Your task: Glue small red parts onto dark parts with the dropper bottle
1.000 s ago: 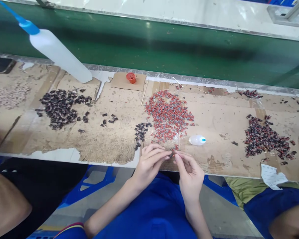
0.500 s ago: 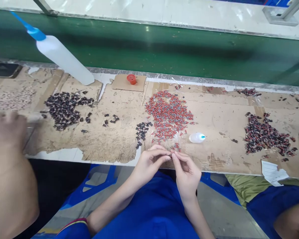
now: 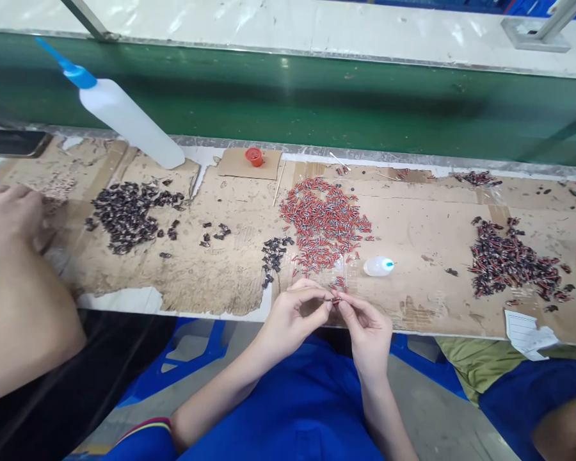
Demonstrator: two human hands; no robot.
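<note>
Fingertips of my left hand (image 3: 292,315) and my right hand (image 3: 368,328) meet at the table's front edge. Between them they pinch a small red-and-dark part (image 3: 335,299), mostly covered by the fingers. Just beyond lies a pile of small red parts with dark ends (image 3: 322,218). A little group of small black pieces (image 3: 272,253) borders that pile on the left. To its right, a small clear bottle with a blue tip (image 3: 378,266) rests on its side.
At left are a heap of black pieces (image 3: 125,214), a large white bottle (image 3: 129,121) and a co-worker's hand (image 3: 9,211). A red cup (image 3: 254,157) stands at the back. Red-and-black parts (image 3: 513,259) are heaped at right, near another person's leg (image 3: 523,390).
My fingertips have shifted slightly, and the small part between them shows more now. The co-worker's hand at left has moved up and away from the near edge.
</note>
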